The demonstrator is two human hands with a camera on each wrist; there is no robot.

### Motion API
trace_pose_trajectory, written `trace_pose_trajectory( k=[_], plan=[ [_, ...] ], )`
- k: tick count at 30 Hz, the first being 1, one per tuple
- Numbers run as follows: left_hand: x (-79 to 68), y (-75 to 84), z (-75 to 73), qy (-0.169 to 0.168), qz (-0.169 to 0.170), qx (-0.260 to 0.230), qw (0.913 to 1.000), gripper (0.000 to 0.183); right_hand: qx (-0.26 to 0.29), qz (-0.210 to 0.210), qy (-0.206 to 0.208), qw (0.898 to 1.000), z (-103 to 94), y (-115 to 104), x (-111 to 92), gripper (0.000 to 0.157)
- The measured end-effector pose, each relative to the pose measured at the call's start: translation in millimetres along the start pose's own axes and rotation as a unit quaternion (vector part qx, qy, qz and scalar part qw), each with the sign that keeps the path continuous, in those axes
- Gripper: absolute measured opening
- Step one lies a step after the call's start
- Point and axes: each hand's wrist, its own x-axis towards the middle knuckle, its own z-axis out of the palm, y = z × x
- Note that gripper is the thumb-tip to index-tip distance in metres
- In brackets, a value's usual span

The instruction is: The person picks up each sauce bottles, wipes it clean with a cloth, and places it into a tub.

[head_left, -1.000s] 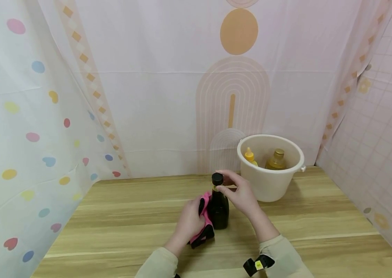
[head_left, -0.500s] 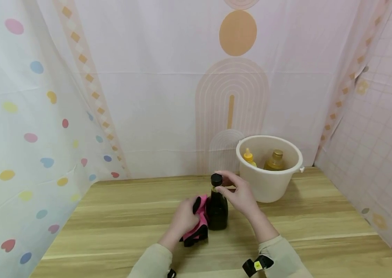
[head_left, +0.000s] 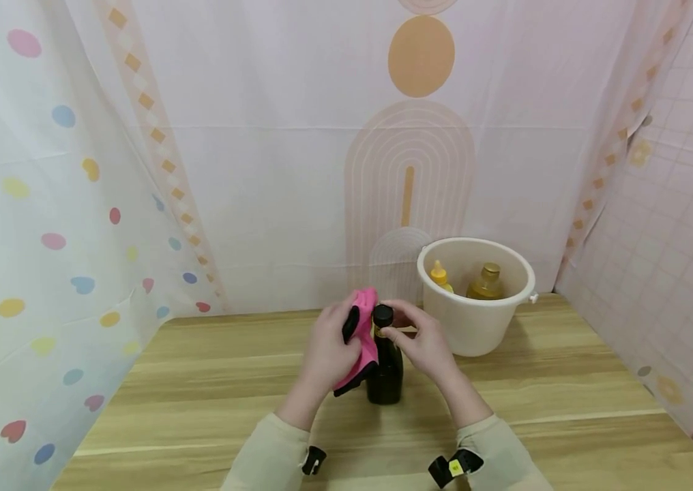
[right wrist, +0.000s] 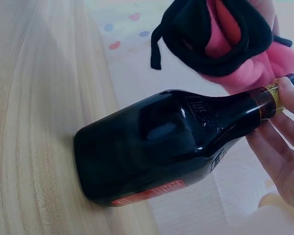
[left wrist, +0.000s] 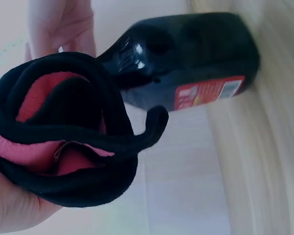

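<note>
A dark glass bottle (head_left: 386, 372) with a black cap stands upright on the wooden table; its red label (left wrist: 206, 93) shows in the left wrist view. My right hand (head_left: 423, 341) holds the bottle by its neck, thumb and fingers just under the cap. In my left hand (head_left: 328, 344) is a bunched pink cloth (head_left: 366, 334) with black edging, gripped at the left of the bottle's neck. Seen from the left wrist, the cloth is rolled into folds, with a loose black edge strip (left wrist: 157, 125) sticking out.
Behind and right of the bottle stands a white bucket (head_left: 466, 327). Inside it are a yellow-capped bottle (head_left: 439, 275) and an amber bottle (head_left: 486, 283) with a gold-coloured cap. A patterned curtain (head_left: 273, 204) hangs along the table's (head_left: 199, 389) back edge.
My left hand has first dipped slightly left, then risen with the pink cloth from the bottle's body to its neck. The right hand and the bottle have stayed in place.
</note>
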Motion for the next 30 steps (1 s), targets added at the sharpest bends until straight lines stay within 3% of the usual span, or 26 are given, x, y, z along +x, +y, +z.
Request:
trace_pose_trajectory(
  k=[5, 9, 11, 16, 19, 23, 25, 30],
  plan=[
    [-5.5, -3.7, 7.9, -0.027, 0.012, -0.035, 0.9989, 0.067, -0.004, -0.009, -0.008, 1.0, -0.6, 0, 0, 0.04],
    [-7.1, -7.4, 6.0, -0.046, -0.005, -0.109, 0.9929, 0.061, -0.005, -0.002, -0.007, 1.0, -1.3, 0, 0, 0.04],
    [-5.9, -8.4, 4.1, -0.057, -0.028, -0.165, 0.9842, 0.055, -0.007, 0.003, -0.005, 1.0, -1.8, 0, 0, 0.039],
    [-0.7, -9.8, -0.1, -0.061, -0.111, -0.3, 0.9455, 0.044, -0.006, 0.005, -0.005, 1.0, -1.6, 0, 1, 0.04],
    [1.8, -9.7, -3.0, -0.064, -0.153, -0.332, 0.9285, 0.04, -0.006, 0.004, -0.005, 1.0, -1.2, -1, 1, 0.04],
    [5.5, -10.5, -6.9, -0.084, -0.177, -0.354, 0.9146, 0.036, -0.003, 0.001, -0.007, 1.0, -1.4, -2, 1, 0.04],
    [7.6, -11.3, -8.1, -0.096, -0.174, -0.354, 0.9138, 0.035, -0.001, 0.002, -0.008, 1.0, -1.6, -3, 1, 0.04],
    [10.5, -12.4, -9.5, -0.107, -0.162, -0.331, 0.9236, 0.032, 0.0, 0.004, -0.008, 1.0, -1.2, -2, 1, 0.04]
  ],
)
